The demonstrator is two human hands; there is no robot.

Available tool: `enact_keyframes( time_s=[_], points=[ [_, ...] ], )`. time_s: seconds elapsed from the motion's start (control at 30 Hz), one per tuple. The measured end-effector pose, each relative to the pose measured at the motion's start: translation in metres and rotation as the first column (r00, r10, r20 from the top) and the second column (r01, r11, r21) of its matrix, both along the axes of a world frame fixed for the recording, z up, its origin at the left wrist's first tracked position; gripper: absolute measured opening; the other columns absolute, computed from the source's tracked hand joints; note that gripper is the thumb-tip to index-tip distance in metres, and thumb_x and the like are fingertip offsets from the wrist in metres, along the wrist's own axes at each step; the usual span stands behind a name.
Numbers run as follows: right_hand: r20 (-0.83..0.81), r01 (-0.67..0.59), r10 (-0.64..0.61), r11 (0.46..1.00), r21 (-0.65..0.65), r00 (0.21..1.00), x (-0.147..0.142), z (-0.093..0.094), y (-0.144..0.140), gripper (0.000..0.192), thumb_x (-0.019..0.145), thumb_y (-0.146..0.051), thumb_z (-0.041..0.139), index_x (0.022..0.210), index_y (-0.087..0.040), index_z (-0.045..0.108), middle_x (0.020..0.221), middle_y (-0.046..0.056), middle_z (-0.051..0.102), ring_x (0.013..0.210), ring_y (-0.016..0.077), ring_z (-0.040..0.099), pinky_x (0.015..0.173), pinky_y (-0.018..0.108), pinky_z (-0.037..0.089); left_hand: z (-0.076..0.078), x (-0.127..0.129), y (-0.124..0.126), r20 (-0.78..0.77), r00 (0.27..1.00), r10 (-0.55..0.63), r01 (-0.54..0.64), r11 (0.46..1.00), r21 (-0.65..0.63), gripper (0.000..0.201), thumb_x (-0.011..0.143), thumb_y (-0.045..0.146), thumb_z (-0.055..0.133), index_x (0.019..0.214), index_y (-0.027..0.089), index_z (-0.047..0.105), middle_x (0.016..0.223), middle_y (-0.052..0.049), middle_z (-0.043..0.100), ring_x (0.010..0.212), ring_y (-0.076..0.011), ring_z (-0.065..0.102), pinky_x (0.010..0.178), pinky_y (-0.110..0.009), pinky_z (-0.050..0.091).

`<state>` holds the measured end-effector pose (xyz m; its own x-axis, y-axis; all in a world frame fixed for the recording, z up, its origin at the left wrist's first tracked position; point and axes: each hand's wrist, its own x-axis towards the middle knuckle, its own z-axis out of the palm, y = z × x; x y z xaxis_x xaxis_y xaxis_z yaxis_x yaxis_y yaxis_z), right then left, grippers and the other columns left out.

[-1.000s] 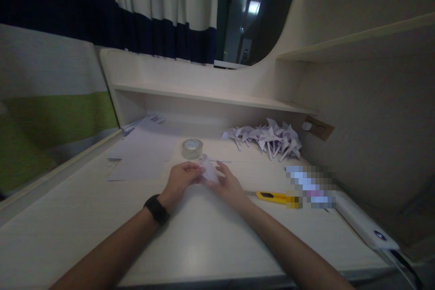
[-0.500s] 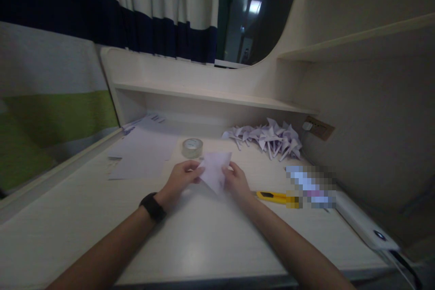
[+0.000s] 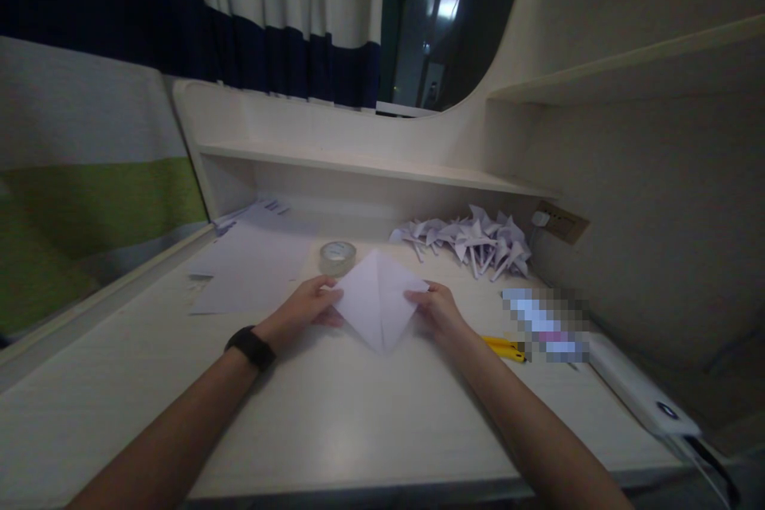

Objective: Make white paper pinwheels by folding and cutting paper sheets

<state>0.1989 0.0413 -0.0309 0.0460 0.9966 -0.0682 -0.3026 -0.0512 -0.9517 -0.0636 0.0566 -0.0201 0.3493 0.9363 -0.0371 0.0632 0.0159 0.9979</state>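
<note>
A square sheet of pale paper [image 3: 378, 301] is held out flat like a diamond above the desk, with a crease running down its middle. My left hand [image 3: 306, 306] pinches its left corner; a black band is on that wrist. My right hand [image 3: 439, 311] pinches its right corner. A roll of clear tape [image 3: 338, 256] stands just behind the sheet.
A heap of folded paper pinwheels [image 3: 472, 241] lies at the back right. Loose white sheets [image 3: 251, 267] lie at the back left. A yellow utility knife [image 3: 505, 347] and a white power strip [image 3: 642, 397] sit to the right. A low shelf [image 3: 370, 167] runs along the back.
The paper was bunched small between my hands; it has been opened out into a full flat square, and both hands have moved apart to its side corners.
</note>
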Motion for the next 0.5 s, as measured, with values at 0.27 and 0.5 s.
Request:
enact_keyframes(
  time_s=[0.27, 0.5],
  points=[
    [0.085, -0.124, 0.129, 0.99, -0.064, 0.988, 0.002, -0.001, -0.001, 0.031, 0.058, -0.019, 0.078, 0.086, -0.014, 0.065, 0.072, 0.004, 0.071, 0.056, 0.0169, 0.066, 0.05, 0.026, 0.056, 0.004, -0.005, 0.001, -0.097, 0.995, 0.008, 0.0, 0.997, 0.079, 0.036, 0.073, 0.039, 0.072, 0.094, 0.011, 0.066, 0.083, -0.01, 0.069, 0.06, -0.0161, 0.062, 0.052, -0.026, 0.05],
    [0.243, -0.284, 0.309, 0.95, -0.132, 0.92, 0.008, 0.009, -0.006, 0.035, 0.065, -0.024, 0.075, 0.096, -0.013, 0.065, 0.069, 0.004, 0.071, 0.046, 0.0136, 0.064, 0.035, 0.018, 0.048, 0.007, -0.007, -0.001, -0.014, 0.997, -0.08, 0.081, 0.996, 0.043, 0.033, 0.074, 0.038, 0.072, 0.094, 0.011, 0.07, 0.082, -0.008, 0.07, 0.064, -0.0158, 0.061, 0.055, -0.026, 0.047]
  ],
)
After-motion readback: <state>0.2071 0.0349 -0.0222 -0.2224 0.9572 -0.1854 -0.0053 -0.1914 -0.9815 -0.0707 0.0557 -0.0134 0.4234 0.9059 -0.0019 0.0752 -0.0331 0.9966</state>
